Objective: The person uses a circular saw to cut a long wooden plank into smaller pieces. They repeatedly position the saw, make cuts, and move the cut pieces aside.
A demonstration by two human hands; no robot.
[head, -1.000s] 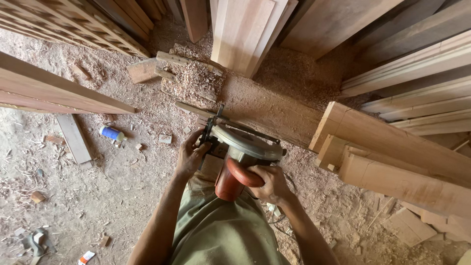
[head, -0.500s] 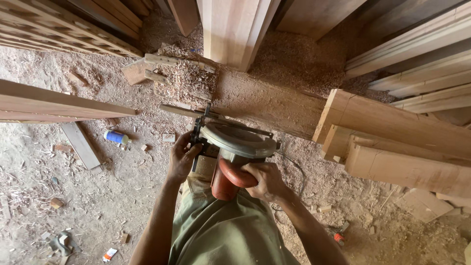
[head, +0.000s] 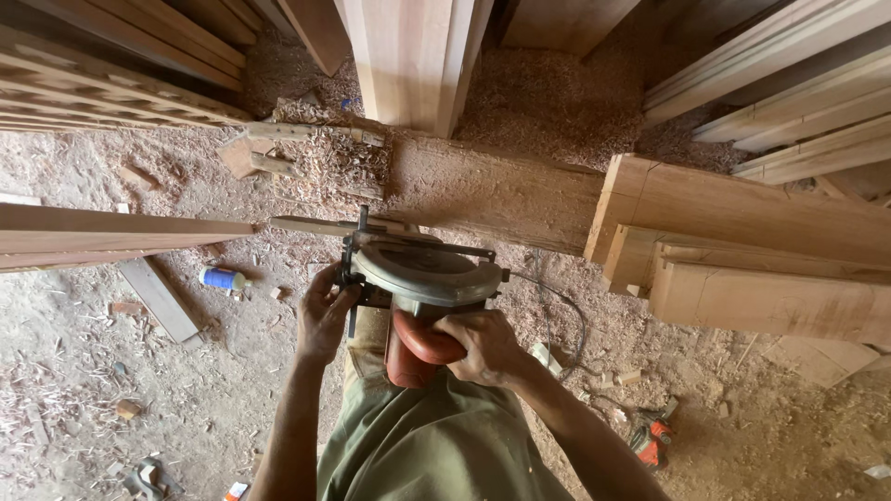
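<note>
Nothing much had shifted except the view, which had tipped so that the upright plank sat higher and the stacked beams spread wider on the right; the saw and both hands kept the same places as before.

Largest risk lay with the long timber on the sawdust floor: it seemed to rest loosely, and a roll under the blade could bind the cut and kick the circular saw back toward the person's legs. The saw sat over the timber's near edge, above the person's lap. Its cord trailed close on the right and could snag. The right hand had its fingers wrapped around the red handle. The left hand pinched the front of the saw's base plate, fingers near the guard, where a slip could bring them to the blade. Small offcuts lay underfoot.
</note>
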